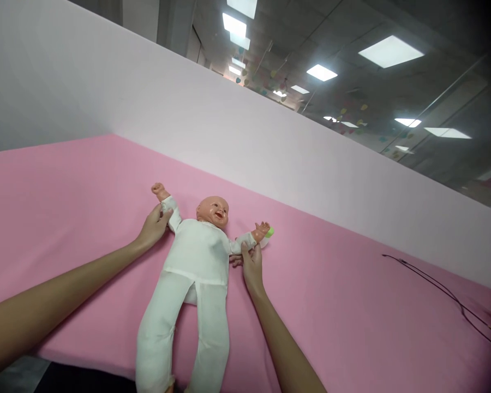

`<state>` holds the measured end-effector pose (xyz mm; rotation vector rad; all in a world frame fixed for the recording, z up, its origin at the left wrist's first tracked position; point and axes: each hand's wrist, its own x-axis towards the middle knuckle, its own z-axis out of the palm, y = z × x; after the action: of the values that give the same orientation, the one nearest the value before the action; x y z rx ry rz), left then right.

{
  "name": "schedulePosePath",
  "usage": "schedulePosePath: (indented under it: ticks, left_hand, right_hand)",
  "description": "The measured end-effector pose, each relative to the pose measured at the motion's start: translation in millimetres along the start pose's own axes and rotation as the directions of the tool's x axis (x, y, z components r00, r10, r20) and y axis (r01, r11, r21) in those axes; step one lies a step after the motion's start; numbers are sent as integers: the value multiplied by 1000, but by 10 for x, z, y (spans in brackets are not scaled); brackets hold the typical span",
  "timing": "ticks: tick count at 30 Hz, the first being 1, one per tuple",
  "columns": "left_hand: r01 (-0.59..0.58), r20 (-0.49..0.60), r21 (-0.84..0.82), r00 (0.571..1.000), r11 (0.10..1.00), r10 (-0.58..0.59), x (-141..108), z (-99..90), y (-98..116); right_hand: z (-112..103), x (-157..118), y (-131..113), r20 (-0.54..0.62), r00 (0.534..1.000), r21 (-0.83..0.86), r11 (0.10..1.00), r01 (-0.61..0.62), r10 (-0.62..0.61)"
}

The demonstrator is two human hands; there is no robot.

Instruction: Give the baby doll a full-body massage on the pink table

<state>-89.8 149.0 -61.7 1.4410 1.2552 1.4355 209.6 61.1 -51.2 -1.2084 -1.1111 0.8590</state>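
A baby doll [200, 251] in a white long-sleeved top and white trousers lies on its back on a pink-covered table [331, 305]. Its arms are spread out to both sides. My left hand [154, 226] is closed around the doll's sleeve near the wrist on the left. On the other side, my right hand [250, 262] grips the opposite forearm sleeve, thumb on top and some fingers beneath it. Partly hidden behind that doll hand is a small object with a light green top [269, 232] and a pale, whitish lower part.
A white partition [245, 142] rises along the table's far side. Thin black cables [437, 284] lie on the pink cover at the right. The table's front edge shows at lower left, with a dark area below it. Lit ceiling panels are overhead.
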Motion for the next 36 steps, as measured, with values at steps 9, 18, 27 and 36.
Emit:
schedulePosePath:
  ticks: [9, 18, 27, 36]
  left_hand:
    - [-541, 493, -73, 711, 838, 502, -128, -29, 318]
    - [-366, 292, 24, 893, 930, 343, -171, 36, 159]
    - [-24, 104, -139, 994, 990, 39, -28, 15, -23]
    - [-757, 526, 2, 557, 654, 643, -163, -30, 155]
  right_hand:
    - [-55, -33, -131, 319, 926, -152, 953, 262, -203]
    - [-1, -5, -31, 193, 976, -85, 990, 115, -97]
    - [-41, 13, -18, 118, 993, -31, 999, 7, -3]
    - [-103, 54, -15, 388, 913, -102, 979, 178, -125]
